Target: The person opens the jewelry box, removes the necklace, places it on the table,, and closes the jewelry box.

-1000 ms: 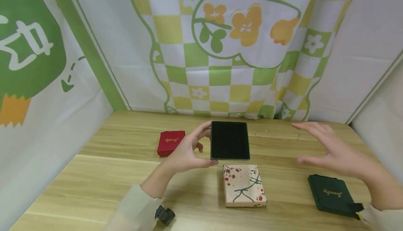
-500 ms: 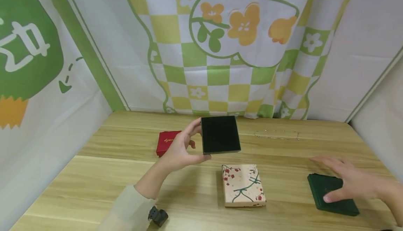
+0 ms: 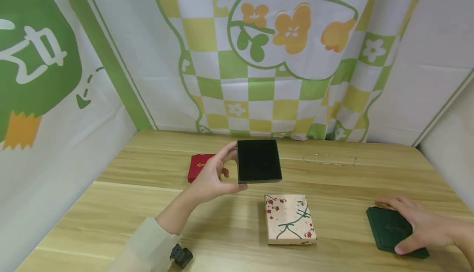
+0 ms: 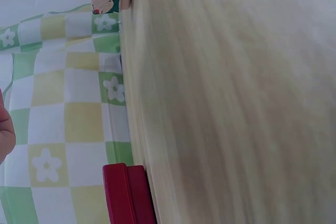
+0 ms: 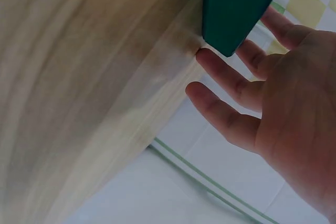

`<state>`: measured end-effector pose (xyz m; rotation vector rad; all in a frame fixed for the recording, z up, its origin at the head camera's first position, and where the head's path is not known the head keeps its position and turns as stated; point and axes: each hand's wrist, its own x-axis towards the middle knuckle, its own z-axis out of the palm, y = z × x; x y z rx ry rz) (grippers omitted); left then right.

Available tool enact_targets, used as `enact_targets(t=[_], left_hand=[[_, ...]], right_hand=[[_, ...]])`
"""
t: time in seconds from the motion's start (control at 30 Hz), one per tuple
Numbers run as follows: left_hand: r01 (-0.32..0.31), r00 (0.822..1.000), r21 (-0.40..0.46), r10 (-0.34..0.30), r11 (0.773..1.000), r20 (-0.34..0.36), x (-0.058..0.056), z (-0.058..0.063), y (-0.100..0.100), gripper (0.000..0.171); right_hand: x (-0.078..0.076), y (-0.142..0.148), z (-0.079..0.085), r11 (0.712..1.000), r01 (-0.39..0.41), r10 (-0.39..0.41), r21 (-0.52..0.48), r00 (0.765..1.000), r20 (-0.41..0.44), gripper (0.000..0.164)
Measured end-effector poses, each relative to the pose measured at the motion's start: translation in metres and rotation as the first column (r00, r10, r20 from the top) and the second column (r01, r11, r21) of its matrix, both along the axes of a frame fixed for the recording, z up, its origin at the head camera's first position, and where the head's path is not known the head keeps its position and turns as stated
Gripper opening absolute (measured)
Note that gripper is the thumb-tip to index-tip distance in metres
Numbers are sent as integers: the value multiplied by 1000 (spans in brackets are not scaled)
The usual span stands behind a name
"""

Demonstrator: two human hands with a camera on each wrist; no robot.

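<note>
My left hand (image 3: pixel 212 181) holds a small, square jewelry box base (image 3: pixel 259 161) above the table by its left side, thumb below and fingers above. Its dark inner face points toward me. In the left wrist view only part of a finger (image 4: pixel 5 135) shows, and the held box is out of sight. At the right, my right hand (image 3: pixel 426 224) grips a dark green jewelry box (image 3: pixel 383 224) from above, thumb at its near edge and fingers at its far edge. From the right wrist, the fingers (image 5: pixel 226 74) reach along the green box (image 5: pixel 236 9); the thumb is hidden.
A cream box with red blossoms (image 3: pixel 290 219) lies on the wooden table (image 3: pixel 229 239) between the hands. Behind my left hand is a red jewelry box (image 3: pixel 198 167), partly covered. A thin chain necklace (image 3: pixel 329 160) lies toward the back, before the checkered curtain (image 3: pixel 259 89).
My right hand has come down from above the table onto the green box. The left hand has drawn the box base slightly left and tilted it more toward me.
</note>
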<state>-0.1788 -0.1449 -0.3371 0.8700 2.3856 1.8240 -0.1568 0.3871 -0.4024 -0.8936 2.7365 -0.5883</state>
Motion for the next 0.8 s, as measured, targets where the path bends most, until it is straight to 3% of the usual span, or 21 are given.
enact_targets(t=[0.17, 0.3, 0.4, 0.63, 0.8], left_hand=[[-37, 999, -8, 37, 999, 18, 2, -1, -1, 90], [-28, 999, 3, 28, 1000, 32, 2, -5, 1, 87], [-17, 999, -17, 18, 1000, 42, 2, -8, 2, 87], [1, 999, -61, 2, 998, 48, 5, -9, 3, 88], [-2, 998, -57, 5, 998, 57, 6, -7, 4, 92]], right_hand=[[3, -3, 6, 999, 23, -25, 24, 995, 101, 100], [5, -11, 15, 996, 56, -71, 74, 971, 227, 106], [4, -16, 18, 992, 86, -109, 97, 958, 265, 106], [2, -19, 15, 988, 121, -138, 94, 971, 196, 99], [1, -23, 13, 985, 158, -163, 74, 984, 66, 95]])
